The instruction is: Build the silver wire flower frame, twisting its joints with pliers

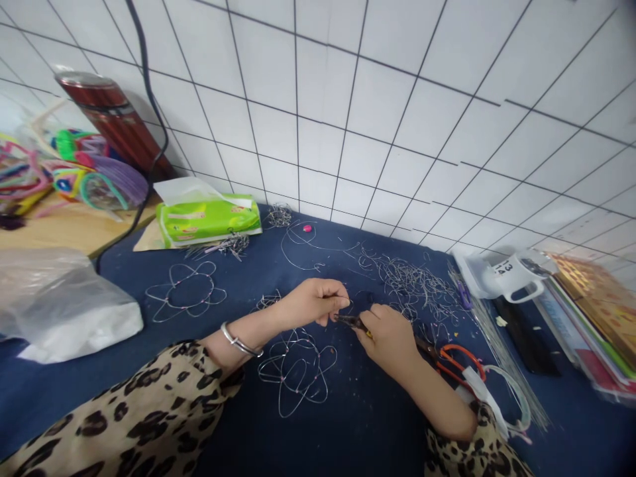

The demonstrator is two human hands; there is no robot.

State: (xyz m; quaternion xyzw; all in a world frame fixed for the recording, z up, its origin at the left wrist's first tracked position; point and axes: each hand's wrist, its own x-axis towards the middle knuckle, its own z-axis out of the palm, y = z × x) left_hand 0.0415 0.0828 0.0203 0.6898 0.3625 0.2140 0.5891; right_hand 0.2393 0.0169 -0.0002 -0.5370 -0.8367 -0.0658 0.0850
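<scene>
My left hand point(318, 301) is closed in a pinch over the middle of the table, on what looks like a thin piece of wire. Wrapped around the handles of a pair of pliers point(354, 322), my right hand point(390, 338) points their dark jaws toward the left fingertips. The wire between the two is too fine to make out clearly. Just below my left wrist lies a flower-shaped wire frame point(282, 379) with small beads on its ring. A second wire flower point(212, 288) lies farther left.
Loose wire scraps point(415, 281) spread at the back right, near a white mug point(517, 278). Orange-handled scissors point(462, 358) lie by my right forearm. A green tissue pack point(209, 222), a plastic bag point(74, 305) and a red thermos point(116, 122) stand left. A pink bead point(307, 228) sits near the wall.
</scene>
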